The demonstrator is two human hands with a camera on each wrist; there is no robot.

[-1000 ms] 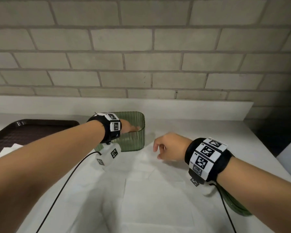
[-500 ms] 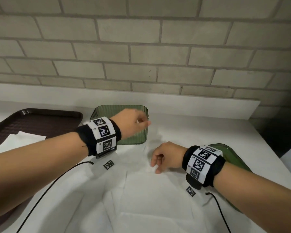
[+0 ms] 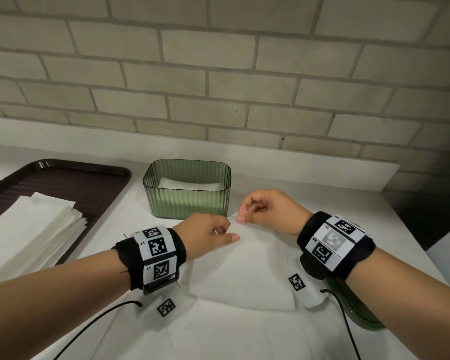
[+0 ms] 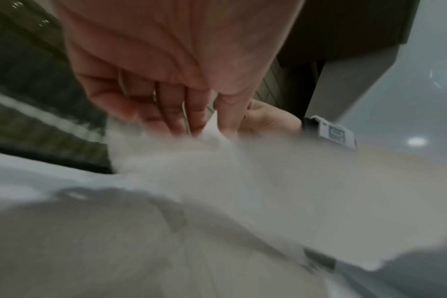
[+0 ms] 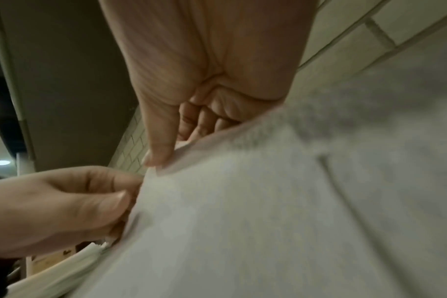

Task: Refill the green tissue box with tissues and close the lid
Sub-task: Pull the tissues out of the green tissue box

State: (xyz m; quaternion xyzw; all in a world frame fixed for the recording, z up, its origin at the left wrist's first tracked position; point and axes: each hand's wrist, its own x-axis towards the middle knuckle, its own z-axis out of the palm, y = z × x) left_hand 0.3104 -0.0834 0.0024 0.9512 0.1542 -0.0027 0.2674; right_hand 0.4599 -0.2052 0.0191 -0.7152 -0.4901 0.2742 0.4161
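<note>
The ribbed green tissue box (image 3: 187, 201) stands open near the wall, with white tissues (image 3: 190, 183) lying inside it. In front of it a white tissue (image 3: 247, 271) lies on the table, its far corner lifted. My left hand (image 3: 213, 233) pinches that corner's left edge between thumb and fingers (image 4: 212, 121). My right hand (image 3: 260, 211) pinches the tip of the same corner (image 5: 163, 159). The green lid (image 3: 359, 310) lies flat at the right, partly hidden under my right forearm.
A dark brown tray (image 3: 70, 183) at the left holds a stack of white tissues (image 3: 29, 229). More white tissue sheets (image 3: 218, 331) cover the table near me. A brick wall (image 3: 218, 81) rises behind the box. The table's right edge (image 3: 411, 229) drops off.
My left hand came out of the green box and back to the tissue in front of it. Both hands now pinch its far corner.
</note>
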